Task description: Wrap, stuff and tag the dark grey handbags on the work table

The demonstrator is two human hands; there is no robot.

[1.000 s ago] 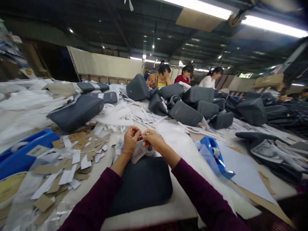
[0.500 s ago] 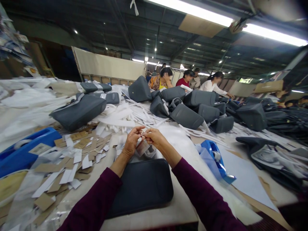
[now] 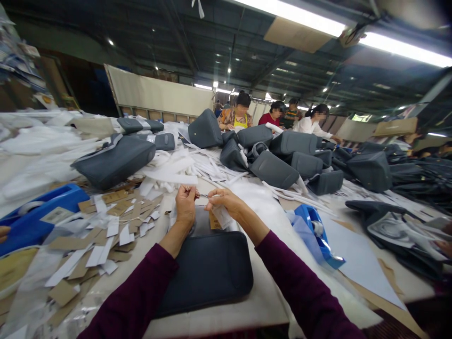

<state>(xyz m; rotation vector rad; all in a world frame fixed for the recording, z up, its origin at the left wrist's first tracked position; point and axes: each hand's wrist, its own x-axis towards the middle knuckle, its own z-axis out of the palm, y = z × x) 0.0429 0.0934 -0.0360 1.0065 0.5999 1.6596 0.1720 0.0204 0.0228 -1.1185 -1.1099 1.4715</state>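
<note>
A dark grey bag [image 3: 212, 273] lies on the table right in front of me, its flat base towards me. Beyond it, my left hand [image 3: 186, 203] pinches one end of a thin string. My right hand [image 3: 226, 203] is also closed on the string, a short gap away from the left. Under the right fingers hang a brown hang tag [image 3: 214, 221] and a whitish, see-through packet [image 3: 223, 216]. Clear wrapping and part of the bag's far side show behind the wrists. Where exactly the string loops is too small to make out.
Loose brown and white tags [image 3: 102, 235] cover the left side, near a blue tape dispenser [image 3: 45, 212]. Another blue dispenser [image 3: 318, 233] stands right. Grey bags [image 3: 275, 169] and white padding strips fill the back. Co-workers sit beyond; a person's fingers [image 3: 4, 233] show at the left edge.
My hands have drawn apart, the left one moving left and turning, with the string now between them. The tag and packet now hang visibly below my right hand. Another person's fingers appeared at far left.
</note>
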